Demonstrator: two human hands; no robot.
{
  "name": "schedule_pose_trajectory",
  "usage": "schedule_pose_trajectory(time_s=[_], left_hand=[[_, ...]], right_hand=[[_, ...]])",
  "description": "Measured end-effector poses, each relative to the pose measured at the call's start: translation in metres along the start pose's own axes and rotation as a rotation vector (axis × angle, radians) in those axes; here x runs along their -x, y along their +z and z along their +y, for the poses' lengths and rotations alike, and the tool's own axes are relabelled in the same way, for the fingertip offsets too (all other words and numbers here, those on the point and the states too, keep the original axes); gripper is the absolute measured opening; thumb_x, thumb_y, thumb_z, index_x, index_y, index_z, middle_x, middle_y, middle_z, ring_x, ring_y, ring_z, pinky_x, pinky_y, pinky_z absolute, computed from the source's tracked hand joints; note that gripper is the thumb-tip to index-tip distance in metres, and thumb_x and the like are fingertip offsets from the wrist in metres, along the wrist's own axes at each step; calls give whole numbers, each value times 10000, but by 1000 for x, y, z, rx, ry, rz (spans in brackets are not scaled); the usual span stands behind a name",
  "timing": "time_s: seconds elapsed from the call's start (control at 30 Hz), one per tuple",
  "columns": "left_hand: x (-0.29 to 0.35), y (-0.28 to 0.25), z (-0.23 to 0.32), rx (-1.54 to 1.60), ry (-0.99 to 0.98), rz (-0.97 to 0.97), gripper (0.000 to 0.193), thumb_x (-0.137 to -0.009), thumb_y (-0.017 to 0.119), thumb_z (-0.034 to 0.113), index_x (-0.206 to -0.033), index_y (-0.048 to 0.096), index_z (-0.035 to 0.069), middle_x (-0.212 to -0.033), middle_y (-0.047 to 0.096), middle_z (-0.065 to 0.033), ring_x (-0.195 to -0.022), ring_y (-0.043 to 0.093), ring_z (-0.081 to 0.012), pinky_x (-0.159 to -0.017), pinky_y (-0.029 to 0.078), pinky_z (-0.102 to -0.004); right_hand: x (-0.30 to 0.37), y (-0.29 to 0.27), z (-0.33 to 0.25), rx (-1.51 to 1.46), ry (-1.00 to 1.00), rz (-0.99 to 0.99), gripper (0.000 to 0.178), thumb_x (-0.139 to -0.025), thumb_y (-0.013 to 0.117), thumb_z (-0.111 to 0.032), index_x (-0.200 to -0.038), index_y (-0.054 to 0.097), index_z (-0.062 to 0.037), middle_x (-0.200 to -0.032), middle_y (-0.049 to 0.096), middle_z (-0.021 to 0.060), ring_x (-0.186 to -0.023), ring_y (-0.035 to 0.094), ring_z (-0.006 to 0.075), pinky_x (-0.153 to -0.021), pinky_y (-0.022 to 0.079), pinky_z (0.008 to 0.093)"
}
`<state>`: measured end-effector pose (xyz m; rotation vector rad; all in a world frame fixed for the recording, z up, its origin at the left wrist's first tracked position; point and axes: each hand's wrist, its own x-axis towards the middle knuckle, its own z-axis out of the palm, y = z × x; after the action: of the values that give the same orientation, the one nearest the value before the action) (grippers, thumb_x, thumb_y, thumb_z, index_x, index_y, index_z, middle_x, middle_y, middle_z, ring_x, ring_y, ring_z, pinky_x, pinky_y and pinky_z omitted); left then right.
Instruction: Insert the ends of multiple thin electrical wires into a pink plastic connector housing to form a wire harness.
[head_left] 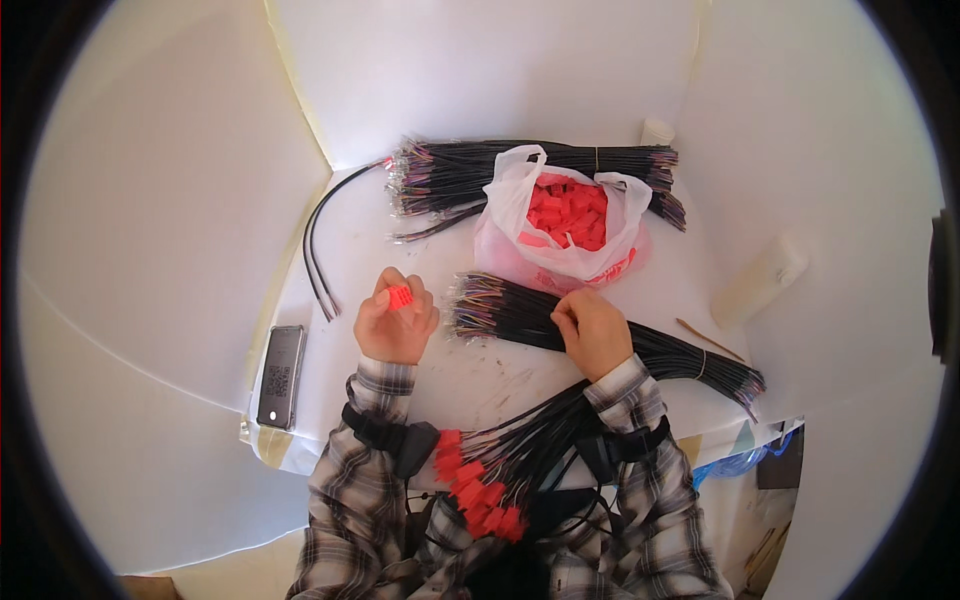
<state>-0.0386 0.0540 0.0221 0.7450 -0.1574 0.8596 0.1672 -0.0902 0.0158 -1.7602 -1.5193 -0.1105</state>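
Observation:
My left hand is raised over the table, its fingers closed around a small red plastic connector housing with rows of holes. To the right, my right hand is above a bundle of black cables, thumb and fingertips pressed together. Whether it pinches a cable there is too small to tell. The bundle's bare coloured wire ends point left, toward my left hand. Near my body lies a fan of black cables whose left ends carry red connector housings.
A white plastic bag full of red connector housings stands behind my hands, before a larger cable bundle. A phone lies at left, near a loose black cable. A pale roll and thin stick are at right.

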Motion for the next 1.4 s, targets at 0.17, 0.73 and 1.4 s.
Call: schedule_pose_trajectory(time_s=[0.17,0.73,1.4], left_hand=[[3,1,1,16,-64,-6,170,-784,489,214,-835,434,61,-712,474,-98,-503,406,-155,-432,343,-250],[17,27,-24,-360,-321,46,197,-796,591,132,-915,528,-12,-760,567,-124,-500,514,-143,-460,424,-258],[22,31,-36,-794,-190,95,73,-769,582,12,-824,588,-35,-872,556,-99,-563,514,-91,-473,419,-202]], right_hand=[[-3,-7,-8,-191,96,157,93,-723,607,-52,-772,535,-20,-715,537,110,-627,529,265,-574,428,326],[-4,-33,-43,-82,-239,-230,155,-657,657,-162,-626,580,-31,-614,496,78,-535,510,272,-482,395,356],[21,28,-44,-1029,286,-202,89,-779,608,-62,-806,584,19,-697,523,16,-646,494,46,-524,427,212]])
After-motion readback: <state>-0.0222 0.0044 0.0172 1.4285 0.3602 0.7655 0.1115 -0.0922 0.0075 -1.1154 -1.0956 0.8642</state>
